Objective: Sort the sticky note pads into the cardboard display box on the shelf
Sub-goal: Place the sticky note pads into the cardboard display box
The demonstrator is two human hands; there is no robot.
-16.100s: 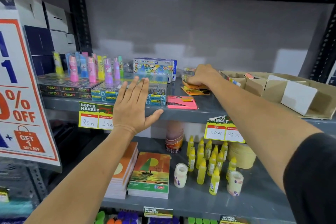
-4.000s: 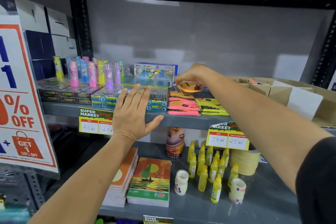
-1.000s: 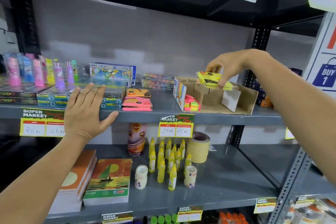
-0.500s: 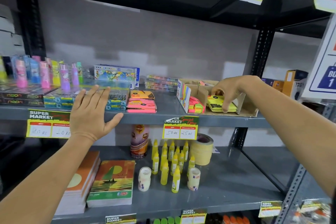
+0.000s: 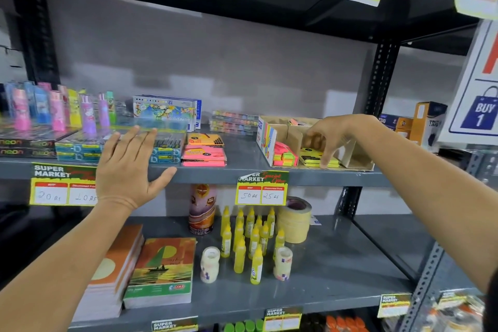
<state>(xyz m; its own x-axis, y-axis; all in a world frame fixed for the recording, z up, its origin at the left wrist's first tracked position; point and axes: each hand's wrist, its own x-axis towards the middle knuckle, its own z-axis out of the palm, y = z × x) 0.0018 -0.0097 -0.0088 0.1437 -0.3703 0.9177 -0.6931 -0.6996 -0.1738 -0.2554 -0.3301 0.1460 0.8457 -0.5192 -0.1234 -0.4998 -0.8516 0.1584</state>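
Observation:
The cardboard display box (image 5: pixel 359 160) sits on the right of the middle shelf, divided into compartments. Its left compartment holds pink and green sticky pads (image 5: pixel 285 156). A stack of yellow sticky pads (image 5: pixel 310 156) lies flat in the middle compartment. My right hand (image 5: pixel 330 135) reaches into that compartment with loose fingers, index fingertip resting on the yellow stack. Left of the box, pink sticky pads (image 5: pixel 203 156) lie on the shelf with orange sticky pads (image 5: pixel 204 140) just behind them. My left hand (image 5: pixel 129 170) hovers flat and empty at the shelf's front edge.
Pen boxes (image 5: pixel 167 148), a crayon box (image 5: pixel 164 112) and colourful lighters (image 5: pixel 56 110) fill the shelf's left part. Below stand yellow glue bottles (image 5: pixel 250 240), a masking tape roll (image 5: pixel 295 221) and notebooks (image 5: pixel 161 272). Price tags (image 5: pixel 262 188) hang on the shelf edge.
My right hand carried the yellow pads from the shelf over the box, set them down into the middle compartment, and its grip has loosened. The left hand has stayed where it was.

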